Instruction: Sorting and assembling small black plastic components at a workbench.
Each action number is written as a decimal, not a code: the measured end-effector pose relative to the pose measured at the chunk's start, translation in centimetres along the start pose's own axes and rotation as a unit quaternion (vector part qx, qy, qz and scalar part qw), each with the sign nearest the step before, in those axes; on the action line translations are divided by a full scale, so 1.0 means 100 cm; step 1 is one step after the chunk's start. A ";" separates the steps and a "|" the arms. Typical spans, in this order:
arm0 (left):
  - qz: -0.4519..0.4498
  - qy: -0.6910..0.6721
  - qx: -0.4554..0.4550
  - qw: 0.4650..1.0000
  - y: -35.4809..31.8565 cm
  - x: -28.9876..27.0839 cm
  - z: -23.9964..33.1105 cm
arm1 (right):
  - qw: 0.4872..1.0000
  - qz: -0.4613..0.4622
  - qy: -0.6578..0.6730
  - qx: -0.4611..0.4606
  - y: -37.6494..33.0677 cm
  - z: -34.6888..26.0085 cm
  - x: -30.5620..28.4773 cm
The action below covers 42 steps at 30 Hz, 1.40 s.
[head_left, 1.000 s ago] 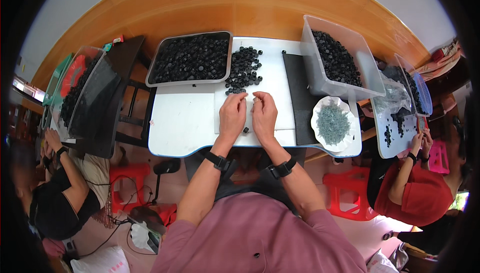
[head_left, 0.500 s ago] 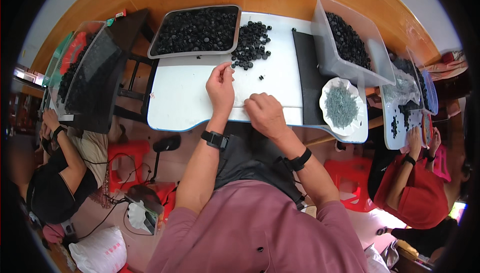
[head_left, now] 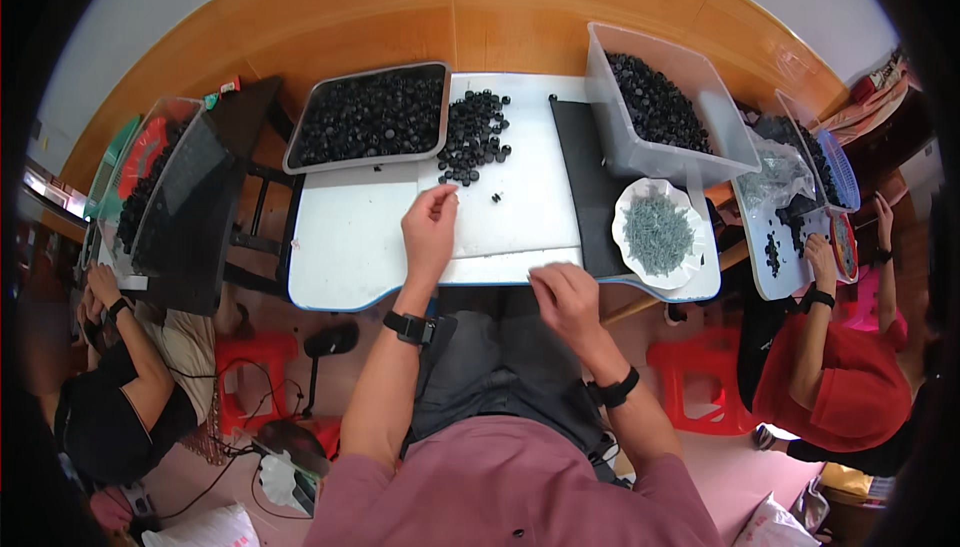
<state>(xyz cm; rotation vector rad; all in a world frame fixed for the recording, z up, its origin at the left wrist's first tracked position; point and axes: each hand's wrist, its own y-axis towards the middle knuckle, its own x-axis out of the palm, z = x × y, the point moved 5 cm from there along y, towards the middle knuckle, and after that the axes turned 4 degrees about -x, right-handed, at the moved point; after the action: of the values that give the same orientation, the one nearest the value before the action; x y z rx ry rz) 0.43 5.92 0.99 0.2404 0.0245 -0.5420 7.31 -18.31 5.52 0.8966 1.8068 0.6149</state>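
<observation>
My left hand (head_left: 428,237) is over the white table (head_left: 345,247), its fingertips pinched together just below a loose pile of small round black caps (head_left: 475,132). Whatever is in that pinch is too small or hidden to make out. Over the table's front edge hangs my right hand (head_left: 568,305), thumb and fingers pressed together; I cannot make out anything between them. A single black cap (head_left: 496,198) lies apart from the pile, right of my left hand. To the right of my right hand, a white scalloped dish (head_left: 625,237) holds many thin grey-green pieces (head_left: 660,234).
A metal tray (head_left: 300,166) full of black caps stands at the back left. At the back right, a clear plastic bin (head_left: 640,162) of black parts stands partly on a black mat (head_left: 580,162). Co-workers sit at both sides, near a dark table (head_left: 195,247) and red stools (head_left: 700,367).
My right hand has moved back and to the right, from above the table to its front edge. The left hand stays by the pile. The whole view has tilted, so the table sits lower.
</observation>
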 end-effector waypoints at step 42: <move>-0.172 0.498 0.245 0.814 0.090 0.116 0.048 | 0.900 0.230 0.206 0.308 0.058 0.096 0.064</move>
<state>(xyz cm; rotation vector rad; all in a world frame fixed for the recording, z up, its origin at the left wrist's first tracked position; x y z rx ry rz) 14.83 6.39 6.63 1.0296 0.9828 -0.7274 16.42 -9.59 2.64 1.7662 2.2380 0.5508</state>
